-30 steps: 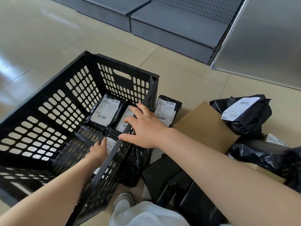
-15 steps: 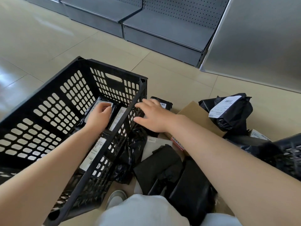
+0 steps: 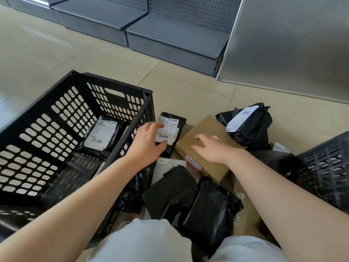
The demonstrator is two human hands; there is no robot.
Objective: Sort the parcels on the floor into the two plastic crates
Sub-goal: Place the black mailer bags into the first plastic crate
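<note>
Hands: left (image 3: 149,140) on black parcel (image 3: 171,133) (right (image 3: 213,148) on box (image 3: 205,146)).

Both forearms are bare from the bottom edge up to the hands (image 3: 149,142), with no sleeves, watch or rings showing. Light grey trousers (image 3: 143,241) cover both knees, and below the left knee shows what may be a pale shoe toe (image 3: 122,225).

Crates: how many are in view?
2. One crate stands at left with a parcel inside; the other crate is cut off at the right edge.
</note>
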